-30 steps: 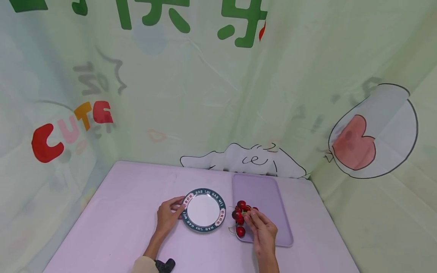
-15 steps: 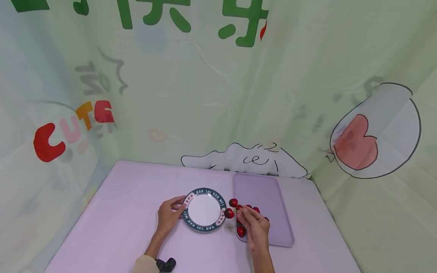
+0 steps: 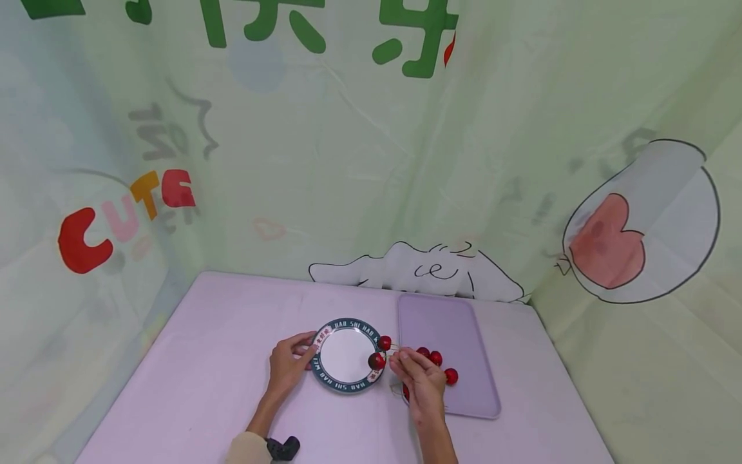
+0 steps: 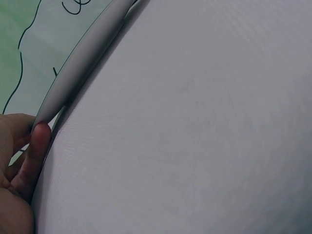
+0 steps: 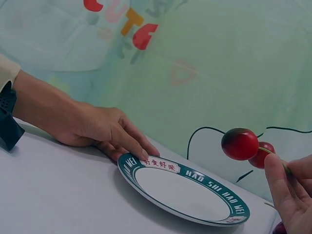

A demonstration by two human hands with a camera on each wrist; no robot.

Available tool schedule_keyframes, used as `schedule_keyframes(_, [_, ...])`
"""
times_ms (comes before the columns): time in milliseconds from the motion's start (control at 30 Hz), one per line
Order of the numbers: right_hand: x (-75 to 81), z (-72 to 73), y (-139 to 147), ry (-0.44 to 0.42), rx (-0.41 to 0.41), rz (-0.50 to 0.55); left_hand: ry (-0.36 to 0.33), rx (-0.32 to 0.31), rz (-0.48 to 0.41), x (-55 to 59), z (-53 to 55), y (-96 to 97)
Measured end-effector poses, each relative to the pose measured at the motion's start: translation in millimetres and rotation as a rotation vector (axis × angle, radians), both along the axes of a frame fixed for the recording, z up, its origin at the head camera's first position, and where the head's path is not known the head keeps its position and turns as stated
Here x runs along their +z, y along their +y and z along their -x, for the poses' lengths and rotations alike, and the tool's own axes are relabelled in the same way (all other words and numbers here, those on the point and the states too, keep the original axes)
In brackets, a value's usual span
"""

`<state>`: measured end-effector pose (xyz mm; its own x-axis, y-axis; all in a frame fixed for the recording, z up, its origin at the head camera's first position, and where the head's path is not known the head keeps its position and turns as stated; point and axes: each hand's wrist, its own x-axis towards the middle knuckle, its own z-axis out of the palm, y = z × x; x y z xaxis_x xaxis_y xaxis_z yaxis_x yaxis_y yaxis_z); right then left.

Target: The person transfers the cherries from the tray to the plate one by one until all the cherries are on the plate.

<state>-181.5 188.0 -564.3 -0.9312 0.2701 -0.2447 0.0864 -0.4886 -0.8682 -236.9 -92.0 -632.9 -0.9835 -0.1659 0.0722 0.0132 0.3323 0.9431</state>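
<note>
My left hand [image 3: 285,368] grips the left rim of a round plate [image 3: 343,387] with a dark green lettered border, thumb on top and fingers tucked under the edge. The left wrist view catches the plate's pale underside [image 4: 85,56] between thumb and finger. Between thumb and fingertips, my right hand [image 3: 425,385] pinches the stems of two dark red cherries [image 5: 239,144]. They hang above the plate's right rim, apart from it. Inside the plate nothing lies.
To the right lies a lilac tray [image 3: 437,314]. On it are several cherries [image 3: 451,376], some partly hidden behind my right hand. A printed curtain [image 3: 348,161] stands behind the pale table [image 3: 243,309].
My right hand has lifted two cherries from the bunch on the tray and carried them left to the plate's rim. The other cherries stay on the tray. My left hand keeps its grip.
</note>
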Motion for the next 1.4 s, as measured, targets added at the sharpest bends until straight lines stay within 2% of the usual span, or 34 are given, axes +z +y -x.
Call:
schedule_keyframes(200, [-7.8,2.9,-10,-0.018,0.024,-0.052,-0.004,0.002,-0.01,0.0,0.2,0.6])
schedule_keyframes(900, [-26.7,14.0,-34,-0.035,0.124,-0.099,0.019,-0.003,0.003,2.7,0.0,-0.2])
schedule_keyframes(1400, [-28.2,8.8,-55,-0.053,0.142,-0.149,0.003,-0.001,-0.001,2.4,-1.8,0.4])
